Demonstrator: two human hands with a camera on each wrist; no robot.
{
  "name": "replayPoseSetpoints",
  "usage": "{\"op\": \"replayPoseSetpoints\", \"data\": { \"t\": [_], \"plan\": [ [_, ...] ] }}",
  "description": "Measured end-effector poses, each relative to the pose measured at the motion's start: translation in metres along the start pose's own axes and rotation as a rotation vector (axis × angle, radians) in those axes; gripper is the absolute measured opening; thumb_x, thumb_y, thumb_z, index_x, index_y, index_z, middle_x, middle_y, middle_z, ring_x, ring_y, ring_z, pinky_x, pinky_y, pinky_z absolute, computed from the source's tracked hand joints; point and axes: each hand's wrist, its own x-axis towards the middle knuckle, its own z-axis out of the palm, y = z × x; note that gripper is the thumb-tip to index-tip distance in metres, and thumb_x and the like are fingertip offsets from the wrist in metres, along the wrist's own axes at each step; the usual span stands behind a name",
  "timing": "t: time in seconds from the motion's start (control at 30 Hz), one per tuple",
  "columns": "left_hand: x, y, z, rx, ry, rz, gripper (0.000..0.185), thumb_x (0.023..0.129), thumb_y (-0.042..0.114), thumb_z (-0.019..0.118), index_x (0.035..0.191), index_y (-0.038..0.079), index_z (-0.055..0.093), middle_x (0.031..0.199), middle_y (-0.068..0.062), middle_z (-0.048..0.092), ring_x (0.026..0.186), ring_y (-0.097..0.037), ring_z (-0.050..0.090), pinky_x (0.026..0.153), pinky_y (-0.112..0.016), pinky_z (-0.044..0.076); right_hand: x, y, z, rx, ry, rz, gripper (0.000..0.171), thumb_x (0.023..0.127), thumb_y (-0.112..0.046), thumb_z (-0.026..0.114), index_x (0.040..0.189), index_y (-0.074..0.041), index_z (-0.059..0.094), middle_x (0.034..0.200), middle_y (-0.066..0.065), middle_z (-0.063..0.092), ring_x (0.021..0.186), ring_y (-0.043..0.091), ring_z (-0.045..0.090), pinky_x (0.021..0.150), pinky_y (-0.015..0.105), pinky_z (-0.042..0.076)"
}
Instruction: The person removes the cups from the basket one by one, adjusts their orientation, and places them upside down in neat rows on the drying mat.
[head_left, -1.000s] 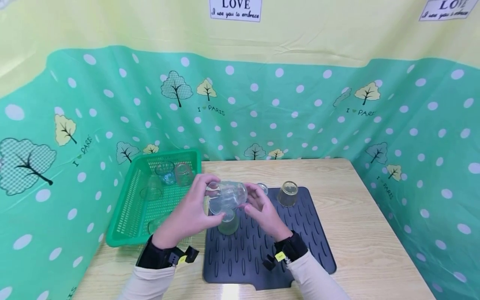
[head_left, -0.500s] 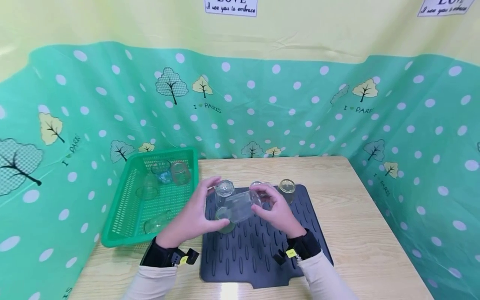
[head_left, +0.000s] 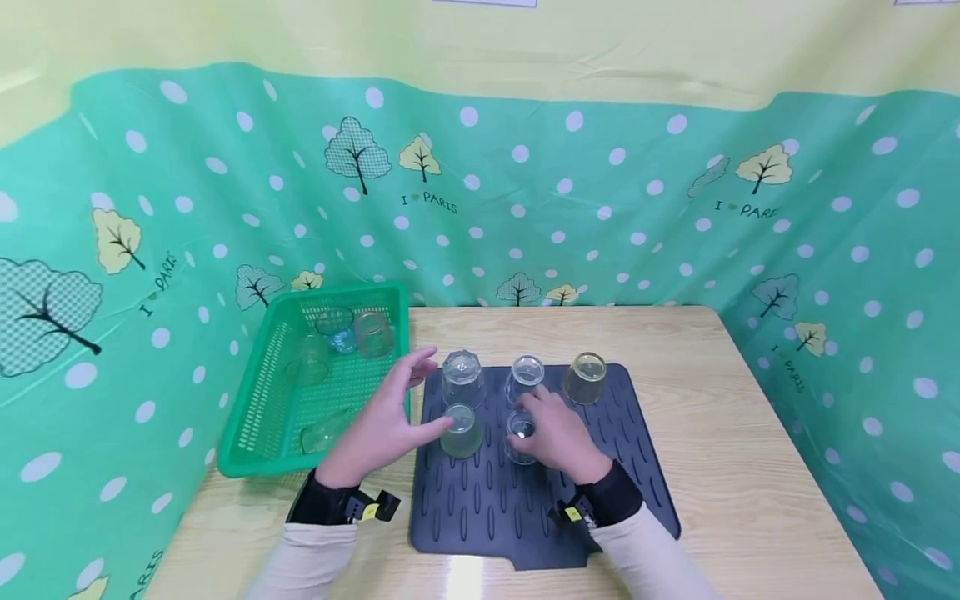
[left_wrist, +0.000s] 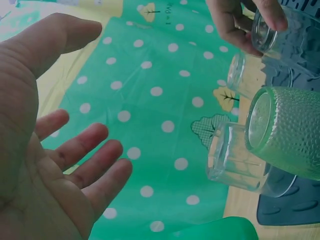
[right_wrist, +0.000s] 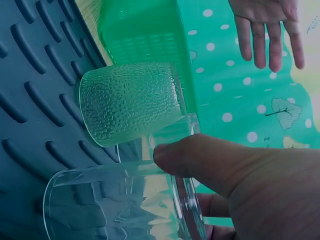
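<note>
My right hand (head_left: 558, 435) grips a clear drinking glass (right_wrist: 115, 205) near its base, thumb on one side and fingers on the other. That glass is upside down, its rim at the dark ribbed drying mat (head_left: 480, 521); whether the rim touches is hard to tell. Left of it, a green pebbled glass (head_left: 461, 433) stands inverted. My left hand (head_left: 386, 425) hovers beside this glass, holding nothing, with fingers spread and thumb apart. Behind, a faceted clear glass (head_left: 462, 382), another clear glass (head_left: 527, 377) and an amber glass (head_left: 585, 379) also stand inverted.
A green plastic basket (head_left: 243, 400) stands left of the mat. Inside lie several glasses, among them a pinkish glass (head_left: 373, 335) and a bluish glass (head_left: 339, 329). Bare wooden table (head_left: 720, 450) extends to the right. A dotted curtain (head_left: 570, 208) encloses the sides and back.
The clear glass, earlier tilted sideways between my hands above the mat, has turned upside down and come down to the mat in my right hand. My left hand has let go of it.
</note>
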Motion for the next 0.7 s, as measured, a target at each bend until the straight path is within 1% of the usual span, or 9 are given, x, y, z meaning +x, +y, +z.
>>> {"op": "replayPoseSetpoints", "data": {
  "t": [0.03,0.13,0.23,0.3,0.4,0.43,0.57,0.63,0.7],
  "plan": [
    [0.000,0.000,0.001,0.009,-0.005,0.002,0.095,0.085,0.032,0.087,0.161,0.023,0.030,0.150,-0.006,0.049,0.139,-0.025,0.048,0.117,-0.050,0.041,0.001,-0.001,-0.002,-0.004,-0.004,0.006,0.047,0.083,-0.033,0.089,0.120,-0.011,0.070,0.113,0.008,0.059,0.098,0.028,0.060,0.070,0.037,0.054],
    [-0.002,0.000,0.002,0.025,-0.017,0.006,0.089,0.084,0.029,0.087,0.158,0.017,0.038,0.147,-0.007,0.052,0.137,-0.027,0.050,0.115,-0.052,0.044,0.003,-0.004,-0.003,-0.004,-0.024,0.015,0.048,0.084,-0.034,0.088,0.122,-0.011,0.069,0.117,0.010,0.059,0.101,0.029,0.059,0.070,0.037,0.054],
    [-0.004,-0.002,0.004,0.049,-0.033,0.004,0.084,0.085,0.027,0.087,0.155,0.016,0.042,0.145,-0.007,0.054,0.136,-0.026,0.052,0.112,-0.051,0.046,0.002,-0.004,-0.001,0.015,-0.030,0.031,0.048,0.084,-0.032,0.087,0.122,-0.011,0.069,0.112,0.010,0.057,0.094,0.026,0.056,0.066,0.035,0.051],
    [-0.005,-0.004,0.005,0.061,-0.043,-0.003,0.083,0.085,0.027,0.087,0.155,0.019,0.043,0.144,-0.005,0.055,0.135,-0.024,0.052,0.113,-0.049,0.046,0.001,-0.002,0.000,0.038,-0.026,0.045,0.046,0.084,-0.030,0.087,0.121,-0.012,0.068,0.108,0.009,0.054,0.087,0.022,0.052,0.063,0.033,0.048],
    [-0.006,-0.007,0.005,0.072,-0.053,-0.010,0.080,0.087,0.031,0.085,0.154,0.022,0.044,0.144,-0.002,0.055,0.135,-0.021,0.053,0.113,-0.047,0.046,-0.001,0.001,0.001,0.079,-0.020,0.061,0.044,0.085,-0.028,0.087,0.120,-0.012,0.067,0.104,0.007,0.051,0.080,0.019,0.046,0.060,0.032,0.044],
    [-0.007,-0.007,0.005,0.070,-0.054,-0.010,0.079,0.087,0.032,0.085,0.154,0.021,0.044,0.143,-0.002,0.055,0.136,-0.021,0.052,0.113,-0.047,0.046,-0.002,0.002,0.001,0.088,-0.018,0.063,0.044,0.085,-0.027,0.087,0.120,-0.012,0.067,0.104,0.007,0.051,0.079,0.019,0.046,0.059,0.031,0.043],
    [-0.007,-0.009,-0.006,0.078,-0.039,-0.001,0.076,0.089,0.031,0.083,0.153,0.016,0.046,0.142,-0.005,0.056,0.135,-0.025,0.053,0.112,-0.050,0.047,-0.004,0.005,-0.001,0.107,-0.027,0.081,0.045,0.086,-0.029,0.085,0.123,-0.012,0.066,0.108,0.008,0.053,0.080,0.018,0.046,0.061,0.031,0.043],
    [-0.006,-0.012,-0.017,0.098,-0.024,-0.001,0.074,0.090,0.027,0.082,0.153,0.011,0.046,0.142,-0.008,0.056,0.134,-0.028,0.053,0.112,-0.052,0.046,-0.005,0.006,-0.002,0.107,-0.031,0.097,0.047,0.087,-0.030,0.085,0.126,-0.012,0.065,0.110,0.008,0.055,0.082,0.018,0.049,0.063,0.032,0.044],
    [-0.006,-0.016,-0.031,0.127,-0.016,-0.018,0.070,0.092,0.025,0.080,0.152,0.009,0.047,0.142,-0.010,0.057,0.134,-0.030,0.053,0.112,-0.053,0.045,-0.005,0.007,-0.004,0.108,-0.032,0.118,0.053,0.087,-0.032,0.084,0.131,-0.011,0.064,0.114,0.008,0.058,0.086,0.019,0.055,0.067,0.034,0.048]
  ]
}}
